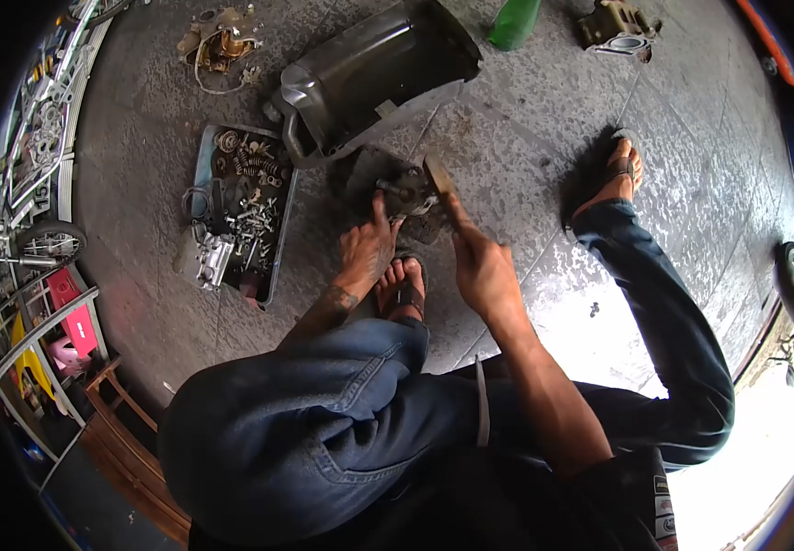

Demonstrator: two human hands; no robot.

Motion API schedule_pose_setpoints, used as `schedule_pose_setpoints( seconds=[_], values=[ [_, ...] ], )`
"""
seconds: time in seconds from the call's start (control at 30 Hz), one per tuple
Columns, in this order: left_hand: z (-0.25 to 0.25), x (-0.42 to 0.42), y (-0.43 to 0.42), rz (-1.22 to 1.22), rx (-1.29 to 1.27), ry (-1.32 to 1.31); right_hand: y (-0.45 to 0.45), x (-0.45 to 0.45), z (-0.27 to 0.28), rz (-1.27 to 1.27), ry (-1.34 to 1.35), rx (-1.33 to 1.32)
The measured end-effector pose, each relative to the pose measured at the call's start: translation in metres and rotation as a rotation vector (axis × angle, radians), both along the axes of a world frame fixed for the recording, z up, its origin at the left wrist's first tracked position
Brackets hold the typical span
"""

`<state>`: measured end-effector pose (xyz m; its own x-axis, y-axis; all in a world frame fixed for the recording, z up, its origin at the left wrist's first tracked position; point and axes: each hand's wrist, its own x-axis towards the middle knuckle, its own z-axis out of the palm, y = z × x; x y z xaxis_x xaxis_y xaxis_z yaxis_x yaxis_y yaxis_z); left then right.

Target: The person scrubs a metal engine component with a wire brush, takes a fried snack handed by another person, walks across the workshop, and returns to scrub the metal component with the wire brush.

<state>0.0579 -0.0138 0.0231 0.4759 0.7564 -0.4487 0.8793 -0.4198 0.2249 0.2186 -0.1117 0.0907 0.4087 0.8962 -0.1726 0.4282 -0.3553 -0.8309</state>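
Note:
On the floor ahead of my feet sits a greasy metal engine part [408, 191]. My left hand [369, 250] steadies it, thumb and fingers closed against its near side. A flat brown tool [436, 174], which looks like a brush, is in my right hand [484, 266]. Its head lies against the right side of the part, and my index finger stretches along it. The tool's handle is mostly hidden by my fingers. Just beyond the part lies a cut-open plastic jerrycan [351, 138] with dark residue inside.
Left of my hands, a tray [290, 216] holds springs, bolts and metal parts. More engine parts [223, 46] [619, 29] and a green bottle [514, 23] are farther off. My sandalled feet [403, 286] [624, 170] flank the work. A wooden bench [126, 450] stands at lower left, a motorcycle wheel [793, 285] at right.

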Motion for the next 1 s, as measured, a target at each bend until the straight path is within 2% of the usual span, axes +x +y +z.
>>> schedule_pose_setpoints(
  seconds=[0.07,0.2,0.27,0.33,0.37,0.47,0.6,0.67,0.83,0.87,0.93,1.0],
  values=[
    [-0.004,-0.005,-0.006,0.001,-0.020,-0.004,0.015,0.001,0.007,-0.026,0.085,-0.257],
    [-0.001,-0.001,-0.003,0.004,-0.022,0.037,0.025,0.000,-0.003,-0.072,0.044,-0.216],
    [0.001,0.000,0.001,-0.001,-0.031,0.047,-0.002,-0.002,0.005,-0.040,0.071,-0.244],
    [0.001,-0.002,-0.003,-0.005,-0.019,0.005,-0.018,-0.006,0.007,-0.093,0.048,-0.013],
    [-0.002,-0.004,-0.005,-0.012,-0.030,0.007,-0.012,-0.002,0.011,-0.089,0.110,-0.213],
    [-0.001,0.001,-0.004,0.017,-0.017,0.001,0.027,0.001,-0.010,-0.083,0.062,-0.276],
    [0.000,-0.003,-0.002,-0.008,0.009,0.018,-0.009,-0.008,0.004,-0.057,-0.020,-0.138],
    [-0.004,-0.005,-0.006,-0.010,-0.020,0.008,-0.021,-0.007,-0.004,-0.023,0.003,-0.177],
    [-0.002,-0.003,-0.005,-0.008,-0.002,-0.012,0.016,0.020,-0.021,-0.011,-0.196,-0.263],
    [-0.002,-0.003,-0.004,-0.008,0.007,-0.009,0.020,0.028,-0.013,-0.027,-0.233,-0.287],
    [-0.004,-0.001,0.000,0.012,0.000,-0.004,0.011,0.035,0.015,-0.123,-0.112,-0.214],
    [-0.002,-0.004,-0.008,0.013,-0.042,0.022,-0.003,0.021,0.020,-0.014,-0.158,-0.136]
  ],
)
